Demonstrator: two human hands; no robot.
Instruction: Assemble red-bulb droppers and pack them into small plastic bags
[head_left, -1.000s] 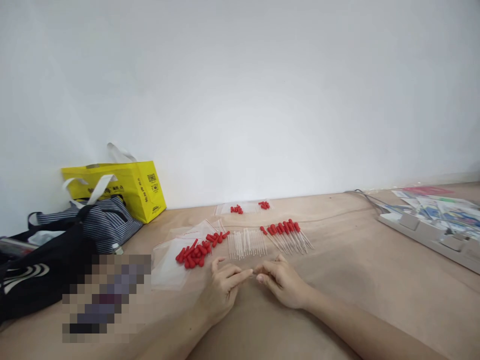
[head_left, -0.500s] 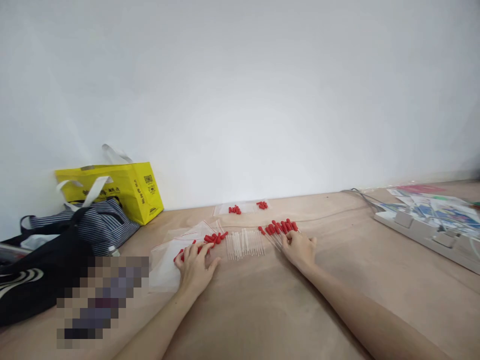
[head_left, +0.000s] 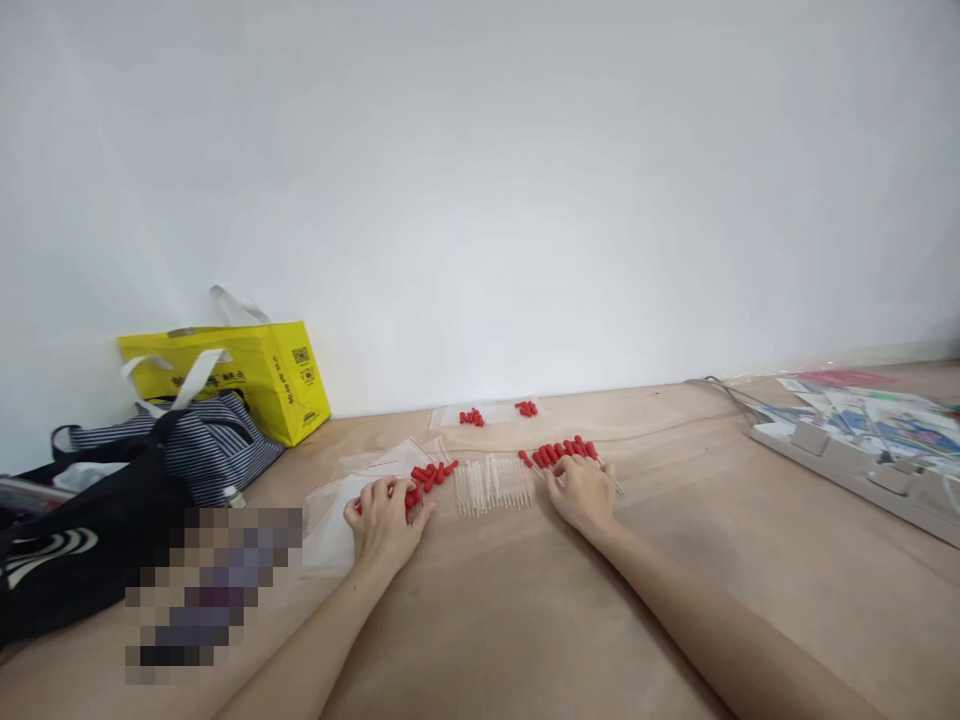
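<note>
"Head view, clock centred on the clear tubes (head_left: 491,485), twelve toward the wall (head_left: 480,200). First entry?"

"Clear tubes, one row, lying side by side on the surface (head_left: 480,620)."

"The hands?"

"Two, bare, well apart. Left hand (head_left: 385,530), between eight and nine o'clock: fingers bent over a pile of red bulbs (head_left: 440,474), part of it showing toward ten. Whether it grips any, I cannot tell."

"And the right hand (head_left: 585,492)?"

"At three o'clock, fingers curled down over the shafts of the red-topped droppers (head_left: 566,449). Fingertips hidden; closed on one or merely resting, I cannot tell. Red tops, in a slanting row, show between two and three."

"Packaging?"

"Flat clear bags (head_left: 326,540), overlapping, around nine, partly under the left hand. One clear packet (head_left: 499,413) at twelve, near the wall, with two small red clusters (head_left: 472,418)."

"Sundries, nine o'clock side?"

"One yellow bag (head_left: 225,370) with white handles, toward ten; one striped bag (head_left: 217,455) in front of it; one black bag (head_left: 82,545), nearest the viewer."

"Three o'clock side?"

"One white power strip (head_left: 847,478), well beyond the right hand; printed papers (head_left: 885,415) just behind it."
</note>
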